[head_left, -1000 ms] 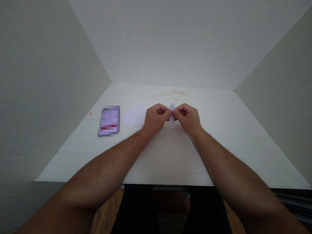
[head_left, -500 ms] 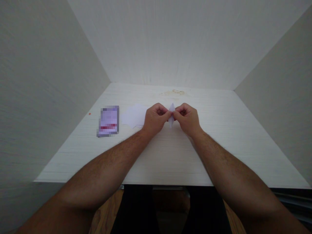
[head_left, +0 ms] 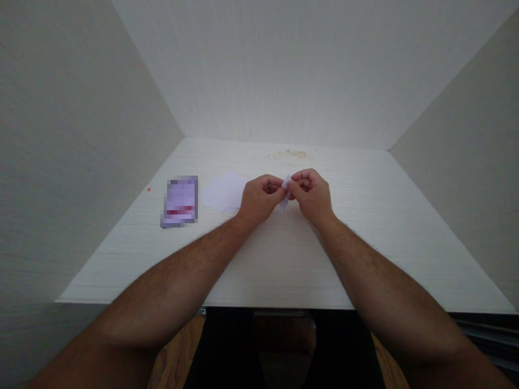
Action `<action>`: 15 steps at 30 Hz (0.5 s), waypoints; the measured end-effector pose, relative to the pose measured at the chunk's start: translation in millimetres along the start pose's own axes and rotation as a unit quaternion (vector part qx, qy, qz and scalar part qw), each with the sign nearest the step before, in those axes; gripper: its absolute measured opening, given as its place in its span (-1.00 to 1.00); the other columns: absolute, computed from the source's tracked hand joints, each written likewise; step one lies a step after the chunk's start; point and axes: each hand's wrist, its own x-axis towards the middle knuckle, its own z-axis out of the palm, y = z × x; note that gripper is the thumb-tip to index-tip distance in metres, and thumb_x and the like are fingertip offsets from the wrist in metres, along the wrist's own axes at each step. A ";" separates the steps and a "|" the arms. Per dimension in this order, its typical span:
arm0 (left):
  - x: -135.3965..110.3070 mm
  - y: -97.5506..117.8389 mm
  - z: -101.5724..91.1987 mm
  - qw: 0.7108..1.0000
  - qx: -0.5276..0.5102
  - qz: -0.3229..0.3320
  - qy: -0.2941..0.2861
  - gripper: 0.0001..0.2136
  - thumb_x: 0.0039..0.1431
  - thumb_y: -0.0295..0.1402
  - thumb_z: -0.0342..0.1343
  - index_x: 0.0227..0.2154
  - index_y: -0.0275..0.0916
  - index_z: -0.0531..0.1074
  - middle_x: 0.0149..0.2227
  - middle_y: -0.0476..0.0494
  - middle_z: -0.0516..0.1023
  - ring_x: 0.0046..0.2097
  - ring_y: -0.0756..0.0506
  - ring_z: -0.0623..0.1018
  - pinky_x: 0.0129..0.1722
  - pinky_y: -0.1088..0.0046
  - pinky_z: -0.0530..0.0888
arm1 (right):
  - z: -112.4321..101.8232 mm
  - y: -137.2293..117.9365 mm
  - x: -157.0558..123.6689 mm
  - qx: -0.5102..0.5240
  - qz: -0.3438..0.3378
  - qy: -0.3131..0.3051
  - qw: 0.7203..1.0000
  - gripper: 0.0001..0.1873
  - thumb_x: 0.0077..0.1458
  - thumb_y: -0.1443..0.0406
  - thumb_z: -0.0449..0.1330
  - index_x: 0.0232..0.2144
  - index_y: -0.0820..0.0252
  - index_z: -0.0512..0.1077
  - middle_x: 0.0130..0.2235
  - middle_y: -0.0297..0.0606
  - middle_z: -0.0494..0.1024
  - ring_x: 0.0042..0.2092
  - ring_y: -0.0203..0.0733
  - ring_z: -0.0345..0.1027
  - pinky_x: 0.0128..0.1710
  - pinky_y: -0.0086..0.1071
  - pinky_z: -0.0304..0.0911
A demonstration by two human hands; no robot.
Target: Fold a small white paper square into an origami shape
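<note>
A small folded piece of white paper [head_left: 284, 204] is held up on edge between my two hands, above the middle of the table. My left hand [head_left: 261, 199] pinches it from the left with thumb and fingers. From the right, my right hand [head_left: 312, 195] pinches it near its upper part, thumb toward me. Parts of the paper are hidden behind my fingertips. Just left of my left hand lie loose white paper sheets [head_left: 224, 192], overlapping one another, their right side partly covered by that hand.
On the left of the white table [head_left: 279, 265] lies a flat purple item [head_left: 181, 200], pixelated, with a red stripe. A small orange speck [head_left: 148, 189] is beyond it. Brownish stains [head_left: 290, 154] mark the far side. Panels [head_left: 284, 70] enclose the table at back and sides.
The folded paper has tilted, its top leaning right. My right hand's fingers have shifted up and loosened their curl slightly. The sheets and the purple item have stayed in place.
</note>
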 end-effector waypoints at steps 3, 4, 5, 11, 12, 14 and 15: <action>0.7 -3.8 -0.4 1.000 0.010 0.003 0.002 -0.88 -0.09 -0.38 0.29 -0.45 -0.26 0.49 -0.47 -0.05 0.60 -0.46 0.02 0.54 -0.44 0.51 0.44 | -0.7 0.4 -0.2 -0.008 -0.002 -0.002 1.000 -0.82 -0.01 0.23 0.28 -0.34 0.13 0.38 -0.55 -0.45 0.46 -0.54 -0.35 0.34 -0.49 -0.39 0.28; 1.1 -4.5 -0.8 1.000 0.013 0.002 0.004 -0.89 -0.09 -0.39 0.29 -0.46 -0.26 0.49 -0.48 -0.04 0.59 -0.46 0.03 0.53 -0.45 0.52 0.43 | -1.1 1.0 -0.2 -0.009 -0.004 -0.003 1.000 -0.83 0.00 0.23 0.28 -0.33 0.14 0.40 -0.55 -0.45 0.46 -0.53 -0.35 0.34 -0.48 -0.39 0.28; 1.6 -4.9 -1.2 1.000 0.014 0.000 0.005 -0.89 -0.10 -0.40 0.28 -0.47 -0.26 0.48 -0.49 -0.03 0.58 -0.47 0.04 0.52 -0.46 0.53 0.41 | -1.4 1.6 -0.2 -0.008 -0.007 -0.004 1.000 -0.83 0.00 0.24 0.27 -0.32 0.14 0.41 -0.55 -0.45 0.46 -0.53 -0.35 0.34 -0.48 -0.39 0.28; 3.5 -4.2 -2.4 1.000 -0.007 -0.017 -0.015 -0.90 -0.11 -0.41 0.27 -0.50 -0.26 0.46 -0.53 0.01 0.53 -0.51 0.06 0.46 -0.49 0.54 0.37 | -1.8 4.2 1.3 -0.001 -0.010 -0.011 1.000 -0.82 -0.01 0.26 0.28 -0.29 0.16 0.48 -0.53 -0.42 0.50 -0.52 -0.35 0.35 -0.47 -0.39 0.28; 3.7 -4.1 -2.4 1.000 -0.011 -0.021 -0.016 -0.90 -0.11 -0.41 0.27 -0.50 -0.26 0.46 -0.53 0.01 0.53 -0.51 0.06 0.46 -0.49 0.54 0.36 | -1.7 4.2 1.6 0.000 -0.006 -0.011 1.000 -0.82 -0.02 0.26 0.29 -0.30 0.17 0.49 -0.52 -0.41 0.51 -0.52 -0.35 0.36 -0.47 -0.39 0.28; 4.2 -4.1 -2.7 1.000 -0.014 -0.024 -0.014 -0.90 -0.11 -0.41 0.27 -0.51 -0.27 0.46 -0.54 0.02 0.51 -0.51 0.06 0.44 -0.49 0.54 0.34 | -1.5 3.6 1.9 0.002 0.007 -0.014 1.000 -0.83 -0.04 0.26 0.30 -0.34 0.18 0.50 -0.51 -0.39 0.53 -0.52 -0.35 0.36 -0.48 -0.40 0.28; 4.4 -4.1 -3.0 1.000 -0.014 -0.025 -0.013 -0.90 -0.12 -0.41 0.27 -0.52 -0.27 0.45 -0.54 0.03 0.50 -0.51 0.06 0.43 -0.49 0.54 0.33 | -1.3 3.2 1.9 0.000 0.013 -0.017 1.000 -0.84 -0.04 0.25 0.29 -0.37 0.19 0.50 -0.52 -0.38 0.53 -0.52 -0.35 0.36 -0.49 -0.40 0.28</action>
